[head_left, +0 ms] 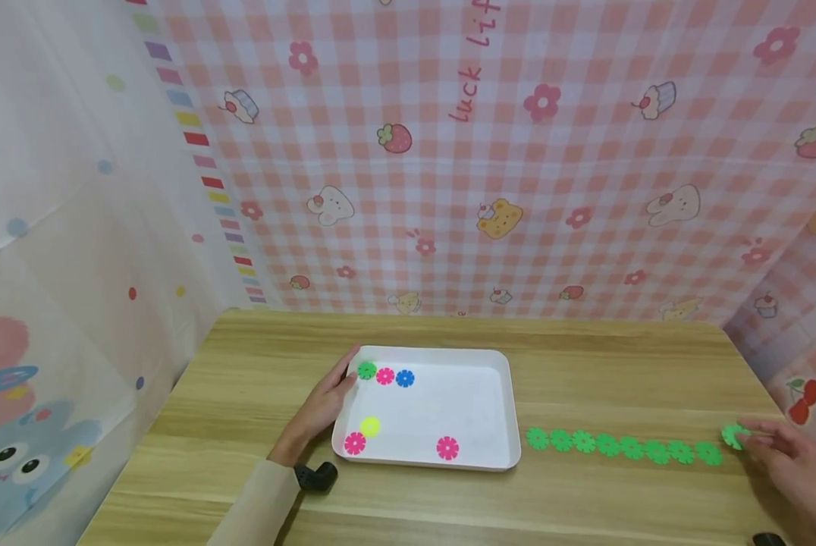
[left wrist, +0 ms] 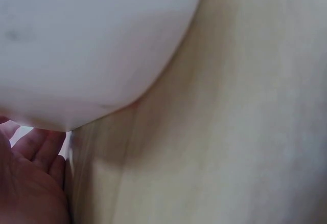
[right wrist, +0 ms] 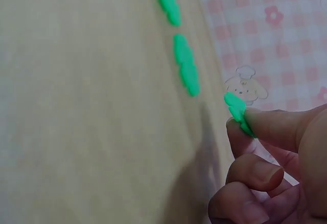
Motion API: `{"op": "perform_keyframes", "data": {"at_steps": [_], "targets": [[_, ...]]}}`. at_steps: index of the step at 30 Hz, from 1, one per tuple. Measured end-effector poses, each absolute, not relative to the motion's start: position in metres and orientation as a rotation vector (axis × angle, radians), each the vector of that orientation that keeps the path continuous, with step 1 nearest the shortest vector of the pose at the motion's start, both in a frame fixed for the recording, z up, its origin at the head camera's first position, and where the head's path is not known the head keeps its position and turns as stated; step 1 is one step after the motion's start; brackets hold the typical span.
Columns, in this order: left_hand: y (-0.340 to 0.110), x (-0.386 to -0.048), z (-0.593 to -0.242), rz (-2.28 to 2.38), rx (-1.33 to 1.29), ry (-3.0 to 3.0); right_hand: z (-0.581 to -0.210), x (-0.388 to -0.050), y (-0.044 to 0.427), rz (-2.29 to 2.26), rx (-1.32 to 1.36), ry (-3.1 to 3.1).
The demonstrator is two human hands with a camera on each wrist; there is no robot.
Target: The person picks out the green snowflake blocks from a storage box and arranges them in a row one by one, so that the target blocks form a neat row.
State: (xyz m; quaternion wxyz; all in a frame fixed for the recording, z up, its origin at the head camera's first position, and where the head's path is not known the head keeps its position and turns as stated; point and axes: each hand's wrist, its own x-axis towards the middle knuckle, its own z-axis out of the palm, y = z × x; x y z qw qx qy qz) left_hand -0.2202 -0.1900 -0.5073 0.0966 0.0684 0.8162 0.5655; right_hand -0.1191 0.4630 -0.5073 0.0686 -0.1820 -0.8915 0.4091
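Observation:
My left hand (head_left: 324, 402) holds the white tray (head_left: 427, 462) by its left rim, thumb at the inner edge. In the left wrist view the fingers (left wrist: 43, 147) lie against the tray's outer wall (left wrist: 97, 55). Pinched between the thumb and index finger of my right hand (head_left: 793, 459) is a green notched plastic disc (head_left: 733, 437). The right wrist view shows this held disc (right wrist: 237, 112) edge-on, above the table. To its left, several green discs (head_left: 630, 448) form a row on the table, the nearest one (right wrist: 186, 65) just apart from the held one.
Inside the tray lie a green disc (head_left: 366, 370), a blue disc (head_left: 405, 378), a yellow disc (head_left: 370, 427) and pink discs (head_left: 447, 448). Pink checked cloth (head_left: 449, 250) hangs behind the wooden table (head_left: 606, 364). A pale curtain (head_left: 108, 265) is at the left.

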Motion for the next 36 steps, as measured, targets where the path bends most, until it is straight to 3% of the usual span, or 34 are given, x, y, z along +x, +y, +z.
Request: {"op": "perform_keyframes", "data": {"at_steps": [4,12,36], "targets": [[-0.19,-0.221,-0.508,1.682,0.211,2.425,-0.517,-0.119,0.466,1.262,-0.639,-2.663],[-0.19,-0.221,-0.507,1.694,0.222,2.417,-0.521,-0.113,0.469,1.297,-0.514,-2.645],[-0.19,-0.22,-0.507,1.679,0.219,2.422,-0.521,-0.108,0.462,1.341,-0.538,-2.574]]}}
